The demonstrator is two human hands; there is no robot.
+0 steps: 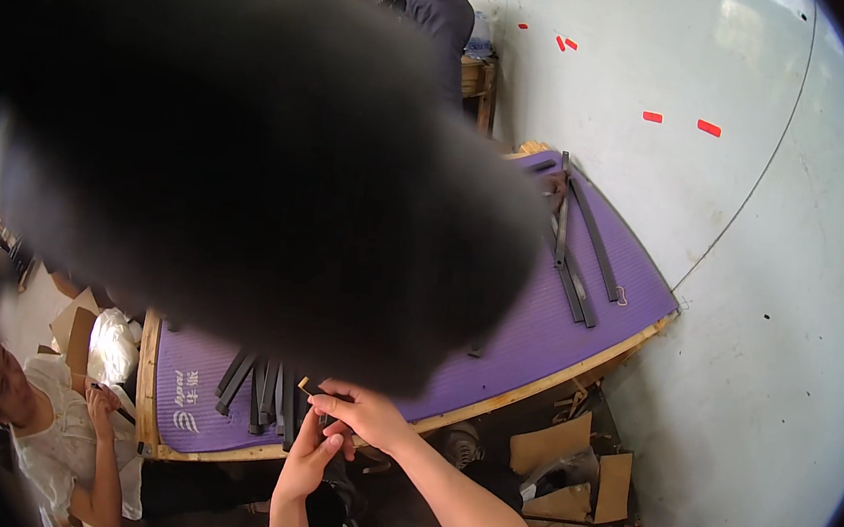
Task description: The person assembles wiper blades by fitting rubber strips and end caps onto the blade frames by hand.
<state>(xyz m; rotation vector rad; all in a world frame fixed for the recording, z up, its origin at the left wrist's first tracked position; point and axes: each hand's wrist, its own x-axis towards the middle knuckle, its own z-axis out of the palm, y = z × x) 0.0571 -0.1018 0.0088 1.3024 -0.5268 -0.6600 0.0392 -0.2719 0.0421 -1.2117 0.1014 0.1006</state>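
Note:
My right hand (368, 417) is closed, its thumb and fingers pinching a small yellowish strip (305, 385) that sticks out at the left. Just below it, touching or nearly so, my left hand (306, 462) is closed with curled fingers; a bit of something dark shows between the hands, too small to name. Both hands are over the near edge of a purple mat (493, 370) on a wooden-edged table. Left of them lies a bunch of black bars (259, 400). A large blurred dark shape (279, 171) covers much of the view and hides the table's middle.
More long dark bars (595, 241) lie at the mat's far right, beside a pale wall (745, 242) with red marks. Opened cardboard boxes (557, 446) stand below the table at right. A seated person (56, 432) works at left; another person (434, 14) bends over at the back.

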